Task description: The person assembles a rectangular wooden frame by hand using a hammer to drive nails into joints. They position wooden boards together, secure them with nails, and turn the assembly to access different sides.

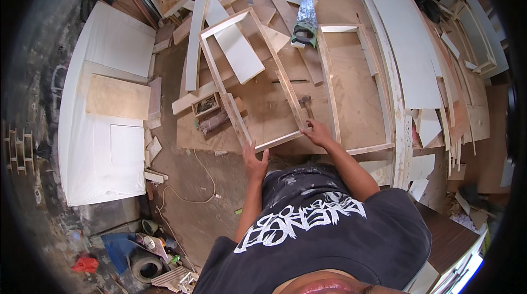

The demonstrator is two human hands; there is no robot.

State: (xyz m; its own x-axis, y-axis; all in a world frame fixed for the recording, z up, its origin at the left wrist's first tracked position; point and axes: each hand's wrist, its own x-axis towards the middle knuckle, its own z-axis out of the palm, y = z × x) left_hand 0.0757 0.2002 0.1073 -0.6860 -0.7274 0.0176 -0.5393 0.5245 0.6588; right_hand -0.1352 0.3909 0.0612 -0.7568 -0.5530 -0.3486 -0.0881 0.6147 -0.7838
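Note:
A narrow rectangular wooden frame (278, 68) with white-faced edges lies slanted over the worktable (266, 110). At its near left corner, my left hand (255, 163) has its fingers against the frame and its thumb along the near end piece. My right hand (319, 134) grips the near right corner between thumb and fingers. A hammer (308, 108) rests just beyond my right hand. To the right sits a second wooden frame (328, 85). A green-handled handsaw (305, 22) lies past both frames. Inside the first frame are a white board (239, 52) and a thin dark stick (291, 81).
Left of the frame are a small wooden box (208, 111) of small pieces and a dark reddish roll (213, 123). Long white panels (403, 47) line the right side. A large white cabinet-like piece (101, 146) stands left. A cord (211, 187) crosses the floor.

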